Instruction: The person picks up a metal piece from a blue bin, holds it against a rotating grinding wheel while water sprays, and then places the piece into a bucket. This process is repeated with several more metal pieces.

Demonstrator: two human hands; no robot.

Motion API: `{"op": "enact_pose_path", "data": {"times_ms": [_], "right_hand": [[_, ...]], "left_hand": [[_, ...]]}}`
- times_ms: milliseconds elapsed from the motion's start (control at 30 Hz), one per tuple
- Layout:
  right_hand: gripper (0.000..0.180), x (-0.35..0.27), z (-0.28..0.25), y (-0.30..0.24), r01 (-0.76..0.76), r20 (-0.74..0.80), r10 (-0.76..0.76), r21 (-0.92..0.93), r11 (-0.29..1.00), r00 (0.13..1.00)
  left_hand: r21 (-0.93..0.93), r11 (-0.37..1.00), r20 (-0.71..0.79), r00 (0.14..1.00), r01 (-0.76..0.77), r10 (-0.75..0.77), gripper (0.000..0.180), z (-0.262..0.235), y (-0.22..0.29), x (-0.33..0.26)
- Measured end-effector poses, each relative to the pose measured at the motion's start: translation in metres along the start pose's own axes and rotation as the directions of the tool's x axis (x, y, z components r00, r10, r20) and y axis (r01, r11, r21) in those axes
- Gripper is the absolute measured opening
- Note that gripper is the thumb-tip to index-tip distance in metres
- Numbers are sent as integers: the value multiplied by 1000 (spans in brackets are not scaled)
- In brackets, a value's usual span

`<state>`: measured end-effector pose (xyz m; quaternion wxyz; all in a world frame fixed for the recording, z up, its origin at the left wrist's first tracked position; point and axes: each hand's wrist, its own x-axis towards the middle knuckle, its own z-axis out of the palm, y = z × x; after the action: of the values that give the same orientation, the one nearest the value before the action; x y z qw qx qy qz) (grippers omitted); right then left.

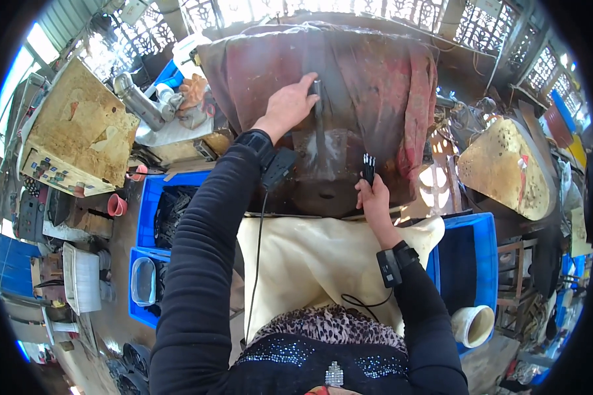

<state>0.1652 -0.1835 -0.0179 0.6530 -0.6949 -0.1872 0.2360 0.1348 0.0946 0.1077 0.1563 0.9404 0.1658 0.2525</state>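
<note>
Taking the middle of the view as the clock's centre, the left hand (pixel 288 105) reaches out at 12 o'clock, its thumb and forefinger parted by a moderate gap; their tips come up to the top end of a slim, dull bar (pixel 319 125), though I cannot tell whether they touch it. The bar runs straight down toward a smeared, powdery whitish patch (pixel 336 155) on a dark surface. Around it hangs a draped cloth (pixel 263 66), limp and creased, stained red-brown, with a greyer strip down the middle. At 3 o'clock, close to the centre, the right hand (pixel 373 199) has its fingers closed around a bundle of slim dark rods (pixel 369 172), held upright with small pale tips fanned at the top. At 6 o'clock a cream sheet (pixel 296 253), smooth and softly folded, spreads over the lap. Smooth-sided blue crates flank it: one at 9 o'clock (pixel 149 197) heaped with thin dark pieces, another at 8 o'clock (pixel 138 315) bearing a clear rounded tub (pixel 143 282), and a deep one at 4 o'clock (pixel 486 257), beside whose near end sits an off-white, thick-rimmed cylinder (pixel 464 327). At 10 o'clock stands a boxy cabinet (pixel 79 125), its yellowish top blotched and worn.
</note>
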Motion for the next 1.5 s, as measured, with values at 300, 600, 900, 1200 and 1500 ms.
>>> {"op": "enact_pose_path", "data": {"times_ms": [300, 600, 900, 1200, 1500], "right_hand": [[17, 1, 6, -8, -66, 108, 60, 46, 997, 992], [19, 13, -5, 9, -44, 102, 53, -90, 995, 993], [17, 23, -8, 18, -27, 135, 47, -147, 989, 990], [16, 20, -7, 17, -20, 95, 46, -258, 966, 994], [14, 16, -1, 13, -11, 90, 37, -265, 964, 995]], "left_hand": [[-470, 805, 117, 930, 362, -349, 33, -47, -75, -160], [-443, 514, -281, 431, 735, -858, 21, -152, -178, -447], [185, 421, -210, 454, 888, -866, 21, -106, -185, -617], [130, 515, -476, 509, 847, -717, 17, -107, -150, -509], [429, 733, -116, 837, 528, -535, 18, -92, -202, -457]]}}
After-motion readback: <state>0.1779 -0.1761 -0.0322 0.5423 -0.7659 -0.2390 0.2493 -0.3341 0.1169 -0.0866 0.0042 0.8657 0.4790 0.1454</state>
